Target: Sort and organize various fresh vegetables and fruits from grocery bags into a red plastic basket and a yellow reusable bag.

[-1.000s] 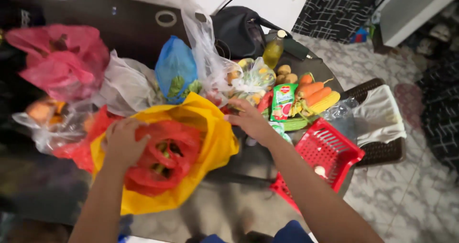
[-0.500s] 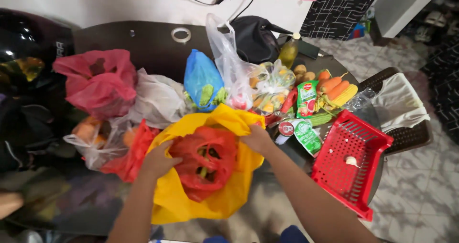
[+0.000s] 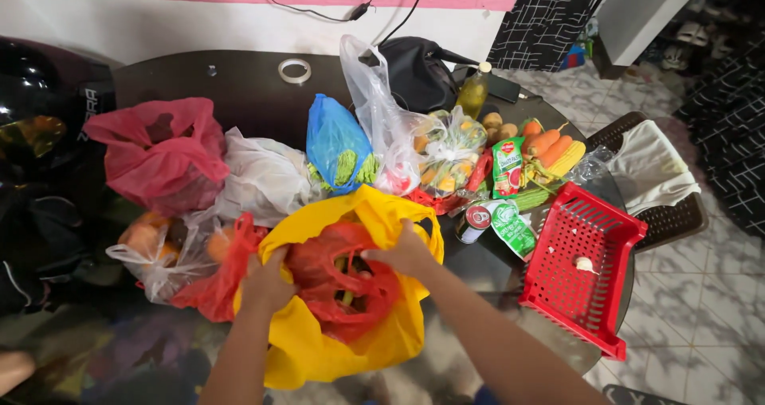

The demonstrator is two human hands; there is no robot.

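Item: red plastic bag (image 3: 343,281) of vegetables, inside yellow bag (image 3: 319,349), between my hands. Left hand (image 3: 267,281) and right hand (image 3: 406,253) both grip its thin film. Risk: tearing, contents spilling.

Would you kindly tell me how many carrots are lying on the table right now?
2 visible: one carrot and a second carrot lie side by side near the table's far right edge, between the green pouch and the corn cob. More may be hidden inside the bags.

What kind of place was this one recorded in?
Probably a home: a dark table piled with grocery bags, a tiled floor, and a chair draped with cloth.
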